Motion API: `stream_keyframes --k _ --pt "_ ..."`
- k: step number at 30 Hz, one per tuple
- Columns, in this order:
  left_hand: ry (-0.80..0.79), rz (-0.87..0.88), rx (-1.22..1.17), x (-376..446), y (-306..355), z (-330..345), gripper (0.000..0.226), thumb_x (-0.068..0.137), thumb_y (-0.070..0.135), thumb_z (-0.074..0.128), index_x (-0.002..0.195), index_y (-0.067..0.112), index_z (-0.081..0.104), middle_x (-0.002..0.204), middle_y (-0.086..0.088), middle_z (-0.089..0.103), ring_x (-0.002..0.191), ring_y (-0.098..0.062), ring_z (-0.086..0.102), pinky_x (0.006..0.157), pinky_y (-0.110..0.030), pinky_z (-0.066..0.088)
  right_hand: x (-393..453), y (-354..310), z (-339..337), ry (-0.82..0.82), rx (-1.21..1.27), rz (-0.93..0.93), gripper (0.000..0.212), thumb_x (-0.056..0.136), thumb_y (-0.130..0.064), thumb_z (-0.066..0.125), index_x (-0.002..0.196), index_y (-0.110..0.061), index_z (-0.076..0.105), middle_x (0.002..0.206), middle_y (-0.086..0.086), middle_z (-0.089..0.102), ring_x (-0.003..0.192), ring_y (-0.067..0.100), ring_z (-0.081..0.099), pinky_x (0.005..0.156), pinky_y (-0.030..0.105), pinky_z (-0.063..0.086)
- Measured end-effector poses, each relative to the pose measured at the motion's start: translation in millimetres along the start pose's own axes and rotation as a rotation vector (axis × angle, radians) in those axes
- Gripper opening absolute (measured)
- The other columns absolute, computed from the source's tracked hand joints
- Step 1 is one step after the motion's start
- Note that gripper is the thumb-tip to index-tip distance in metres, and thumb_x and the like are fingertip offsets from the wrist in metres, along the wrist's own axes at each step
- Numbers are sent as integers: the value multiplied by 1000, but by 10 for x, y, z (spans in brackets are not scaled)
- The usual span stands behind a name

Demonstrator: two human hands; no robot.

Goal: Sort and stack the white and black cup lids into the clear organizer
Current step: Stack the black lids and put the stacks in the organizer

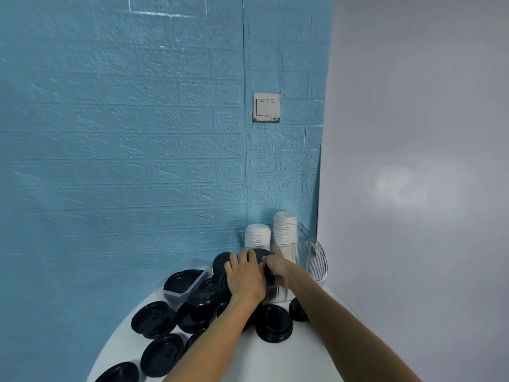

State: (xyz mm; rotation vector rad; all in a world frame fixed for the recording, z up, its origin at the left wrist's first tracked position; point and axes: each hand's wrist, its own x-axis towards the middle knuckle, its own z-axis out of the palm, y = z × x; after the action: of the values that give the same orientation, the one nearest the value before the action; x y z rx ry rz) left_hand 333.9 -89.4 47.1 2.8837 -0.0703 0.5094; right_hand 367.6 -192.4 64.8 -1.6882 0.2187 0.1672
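A clear organizer [314, 257] stands at the back right of the round white table, against the blue wall. Two stacks of white lids [285, 230] fill its far end. Both my hands reach into its near end, on a stack of black lids [260, 253]. My left hand [243, 274] lies over the stack's top with its fingers curled round it. From the right, my right hand [276, 264] grips the same stack. Several loose black lids [154, 318] lie scattered over the table's left and middle.
A small clear tub [190, 288] holding black lids sits to the left of the organizer. The white table [303, 354] ends in a curved edge at left and right. A light switch [266, 107] is on the blue wall above.
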Motion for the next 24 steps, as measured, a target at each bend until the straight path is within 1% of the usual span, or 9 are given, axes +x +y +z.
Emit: stream_keyframes --k 1,3,5,7,9,11,14,18,24 --pt "3 16 -34 -2 -31 20 47 111 42 33 155 27 35 159 3 37 141 -25 32 113 -38 26 14 0 13 17 -40 -12 29 99 -6 45 127 -8 43 103 17 65 88 26 66 79 41 58" --pt "22 35 -103 -8 -75 57 42 112 40 33 152 35 39 158 6 40 140 -21 36 114 -37 25 24 0 33 76 -177 -58 34 101 -13 45 133 -2 44 122 21 63 111 33 63 99 48 53" --pt "38 38 -158 -10 -108 57 37 111 38 35 147 40 46 155 9 43 138 -19 38 112 -36 24 -8 -13 52 146 -347 -109 39 104 -21 46 135 1 48 130 21 61 120 34 59 105 43 48" --pt "48 44 -175 -5 -151 53 36 111 39 37 144 43 49 153 12 45 136 -19 37 107 -37 24 -45 -37 45 216 -553 -162 43 104 -31 48 134 -1 51 132 19 61 122 34 58 102 37 46" --pt "43 60 -169 -6 -203 56 35 110 40 38 143 46 49 151 14 46 133 -20 35 102 -37 25 -90 -72 20 278 -705 -224 42 101 -36 53 130 -6 49 126 18 63 119 35 59 95 37 46" --pt "29 80 -165 7 -235 62 36 110 39 38 144 48 47 151 14 45 132 -21 34 102 -37 25 -136 -123 -10 314 -833 -275 38 100 -37 55 126 -9 49 120 16 65 113 35 62 91 39 49" --pt "22 108 -168 16 -239 82 39 110 39 38 147 49 43 150 14 45 129 -21 37 99 -38 26 -170 -181 -48 315 -1015 -299 32 102 -35 52 121 -10 59 120 15 66 113 34 62 92 40 52" --pt "36 119 -166 69 -278 117 41 109 43 41 151 43 44 149 14 49 127 -19 42 96 -36 27 -180 -177 -105 288 -1039 -309 27 101 -29 53 119 -13 65 119 12 67 112 32 62 88 37 51" --pt "41 129 -180 55 -351 123 38 106 45 50 143 44 53 140 17 56 123 -15 46 96 -33 27 -205 -61 -159 238 -980 -368 25 103 -29 54 118 -24 73 116 5 71 108 26 65 88 34 52"
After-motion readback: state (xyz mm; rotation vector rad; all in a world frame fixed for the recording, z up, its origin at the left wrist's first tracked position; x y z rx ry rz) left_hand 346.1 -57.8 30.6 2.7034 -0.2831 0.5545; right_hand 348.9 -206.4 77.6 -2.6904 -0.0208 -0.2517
